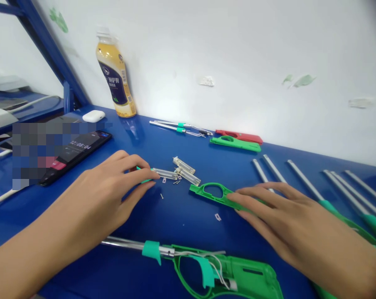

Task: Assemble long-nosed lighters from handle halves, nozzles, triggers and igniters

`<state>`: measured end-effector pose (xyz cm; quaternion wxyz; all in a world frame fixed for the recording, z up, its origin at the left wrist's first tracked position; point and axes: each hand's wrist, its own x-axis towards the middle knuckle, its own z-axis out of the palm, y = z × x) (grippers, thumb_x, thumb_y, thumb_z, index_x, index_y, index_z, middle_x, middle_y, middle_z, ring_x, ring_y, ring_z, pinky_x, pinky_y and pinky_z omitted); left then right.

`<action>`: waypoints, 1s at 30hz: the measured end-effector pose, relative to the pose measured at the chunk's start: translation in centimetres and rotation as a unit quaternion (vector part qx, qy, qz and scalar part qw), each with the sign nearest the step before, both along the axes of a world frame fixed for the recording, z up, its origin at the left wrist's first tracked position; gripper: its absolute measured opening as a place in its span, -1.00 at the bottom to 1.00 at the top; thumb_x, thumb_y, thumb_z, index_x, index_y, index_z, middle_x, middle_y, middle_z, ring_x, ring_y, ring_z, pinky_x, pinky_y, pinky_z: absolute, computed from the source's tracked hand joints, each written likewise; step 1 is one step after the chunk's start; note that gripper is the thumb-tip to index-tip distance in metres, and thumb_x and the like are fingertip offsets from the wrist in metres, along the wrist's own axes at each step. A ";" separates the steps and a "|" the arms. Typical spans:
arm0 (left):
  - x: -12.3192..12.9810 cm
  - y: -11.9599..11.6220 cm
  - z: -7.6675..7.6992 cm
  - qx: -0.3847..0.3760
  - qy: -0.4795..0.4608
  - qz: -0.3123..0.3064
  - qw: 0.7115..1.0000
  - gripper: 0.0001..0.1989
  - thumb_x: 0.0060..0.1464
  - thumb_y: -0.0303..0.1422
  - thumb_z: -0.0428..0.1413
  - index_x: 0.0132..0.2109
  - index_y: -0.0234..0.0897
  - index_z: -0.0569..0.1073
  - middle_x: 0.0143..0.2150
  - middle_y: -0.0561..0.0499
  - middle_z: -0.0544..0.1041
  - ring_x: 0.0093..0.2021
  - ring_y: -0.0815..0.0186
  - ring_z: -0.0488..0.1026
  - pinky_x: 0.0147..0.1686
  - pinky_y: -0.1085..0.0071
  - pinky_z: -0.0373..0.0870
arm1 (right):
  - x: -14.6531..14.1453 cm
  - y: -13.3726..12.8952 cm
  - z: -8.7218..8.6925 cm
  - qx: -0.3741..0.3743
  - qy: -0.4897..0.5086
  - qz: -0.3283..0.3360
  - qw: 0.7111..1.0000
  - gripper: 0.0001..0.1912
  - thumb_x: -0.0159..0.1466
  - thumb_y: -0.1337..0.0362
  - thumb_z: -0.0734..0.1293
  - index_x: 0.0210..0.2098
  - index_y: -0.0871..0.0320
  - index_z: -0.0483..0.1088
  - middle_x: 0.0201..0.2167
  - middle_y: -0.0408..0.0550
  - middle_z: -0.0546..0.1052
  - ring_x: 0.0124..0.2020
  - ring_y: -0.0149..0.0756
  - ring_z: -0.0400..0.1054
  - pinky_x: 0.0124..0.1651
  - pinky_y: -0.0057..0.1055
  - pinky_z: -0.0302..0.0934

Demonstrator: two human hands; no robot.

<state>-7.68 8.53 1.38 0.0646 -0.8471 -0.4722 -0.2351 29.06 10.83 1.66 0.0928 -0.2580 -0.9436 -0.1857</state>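
My left hand point(122, 182) is closed with its fingertips around a small teal plastic piece point(145, 180), mostly hidden by the fingers. Beside those fingertips lie several clear lighter fuel tanks point(189, 176). My right hand point(278, 211) grips the end of a green lighter shell half point(206, 191) between thumb and fingers, its ring-shaped opening pointing left. Nearest me on the table rests an open green lighter half point(253, 276). It carries a metal tube point(125, 243), a teal collar point(151, 250), a teal trigger point(206, 270) and white wires.
Tiny metal pins and small pale plates point(218, 216) are scattered on the blue table point(181, 224). Metal-tubed lighters point(306, 180) lie at right. Red point(246, 137) and green shells lie by the wall, near wired tubes point(169, 126). A bottle point(116, 79), earphone case point(93, 116) and phone point(82, 151) stand left.
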 end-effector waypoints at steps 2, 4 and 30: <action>-0.2 0.2 -0.1 -0.005 0.006 0.009 1.000 -0.70 0.56 -0.27 0.01 0.06 -0.08 0.66 0.00 0.00 0.64 -0.07 0.13 0.57 -0.18 0.24 0.45 | -0.1 0.0 -0.1 0.005 0.001 0.008 1.000 -0.64 0.68 0.33 0.06 0.24 0.06 0.42 0.03 -0.18 0.75 -0.03 -0.13 0.70 0.02 -0.09 0.46; -0.3 0.2 -0.1 -0.010 0.015 0.027 0.999 -0.67 0.55 -0.25 0.00 0.06 -0.09 0.67 0.03 -0.03 0.63 -0.02 0.09 0.56 -0.09 0.19 0.48 | -0.2 -0.1 -0.3 0.014 0.007 0.005 1.000 -0.65 0.70 0.30 0.04 0.24 0.05 0.41 0.03 -0.19 0.75 -0.02 -0.15 0.69 0.07 -0.07 0.38; 0.3 0.3 -1.9 -0.008 -0.016 -0.044 0.999 -0.70 0.58 -0.37 0.00 -0.02 -0.16 0.65 0.04 -0.07 0.58 0.06 0.09 0.43 0.05 0.13 0.49 | -9.9 3.4 1.9 -0.006 -0.028 -0.027 0.999 -0.91 0.54 0.33 0.38 -0.02 0.15 0.56 -0.32 -0.11 0.64 -0.37 -0.19 0.52 -0.15 -0.19 0.28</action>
